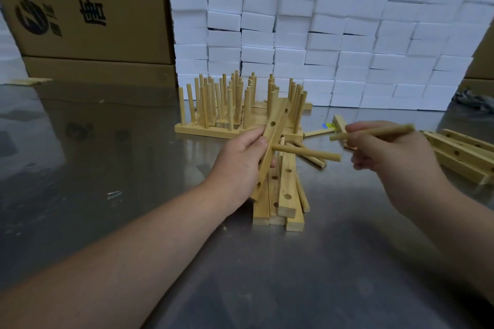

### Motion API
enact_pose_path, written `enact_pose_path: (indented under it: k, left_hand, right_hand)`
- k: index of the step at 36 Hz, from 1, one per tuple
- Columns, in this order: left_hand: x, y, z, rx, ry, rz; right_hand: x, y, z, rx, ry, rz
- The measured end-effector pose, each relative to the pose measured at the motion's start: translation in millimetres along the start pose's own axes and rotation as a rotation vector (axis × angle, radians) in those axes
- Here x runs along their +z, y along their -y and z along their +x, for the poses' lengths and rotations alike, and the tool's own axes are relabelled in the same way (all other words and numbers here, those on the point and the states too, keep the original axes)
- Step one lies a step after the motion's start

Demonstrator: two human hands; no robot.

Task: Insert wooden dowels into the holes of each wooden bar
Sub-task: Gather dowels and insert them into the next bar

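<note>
My left hand [240, 157] grips a wooden bar [272, 139], tilted above the counter [133, 168], with one seated dowel [307, 152] jutting right. My right hand [395, 152] pinches a second dowel [374, 132], well apart from the bar. I'd aim its tip at the empty hole [272, 123] just above, keep it square to the bar's face, and push straight while the left hand braces.

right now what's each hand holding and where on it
The left hand grips a wooden bar around its middle, a seated dowel sticking out. The right hand pinches a loose dowel around its middle.
</note>
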State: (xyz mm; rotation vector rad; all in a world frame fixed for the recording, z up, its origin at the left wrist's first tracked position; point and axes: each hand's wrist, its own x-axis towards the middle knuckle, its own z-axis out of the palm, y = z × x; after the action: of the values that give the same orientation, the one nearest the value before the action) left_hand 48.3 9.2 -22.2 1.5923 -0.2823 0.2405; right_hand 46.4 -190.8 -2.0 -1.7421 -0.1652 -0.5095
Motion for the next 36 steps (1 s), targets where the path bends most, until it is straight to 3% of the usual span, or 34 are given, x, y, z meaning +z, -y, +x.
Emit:
enact_pose_path:
  k: [5, 10, 15, 20, 29, 36]
  left_hand:
    - [0.1, -1.7, -0.7, 0.046, 0.095, 0.023]
    - [-0.5, -1.5, -0.8, 0.050, 0.153, 0.035]
    - [-0.4, -0.1, -0.6, 0.041, 0.187, 0.046]
    - [-0.3, -0.1, -1.2, 0.052, 0.199, 0.036]
    - [-0.7, 0.9, 0.0, 0.060, 0.198, 0.028]
    - [-0.6, 1.5, 0.2, 0.062, 0.170, 0.019]
  right_hand:
    - [1.9, 12.0, -2.1, 0.088, 0.144, 0.387]
    - [2.2, 14.3, -4.0, 0.113, 0.247, 0.465]
    - [2.0, 13.3, -4.4, 0.049, 0.154, 0.366]
    - [3.2, 14.6, -10.0, -0.042, 0.164, 0.245]
    - [9.7, 15.0, -15.8, -0.088, 0.109, -0.026]
    - [7.8, 18.4, -16.3, -0.039, 0.046, -0.052]
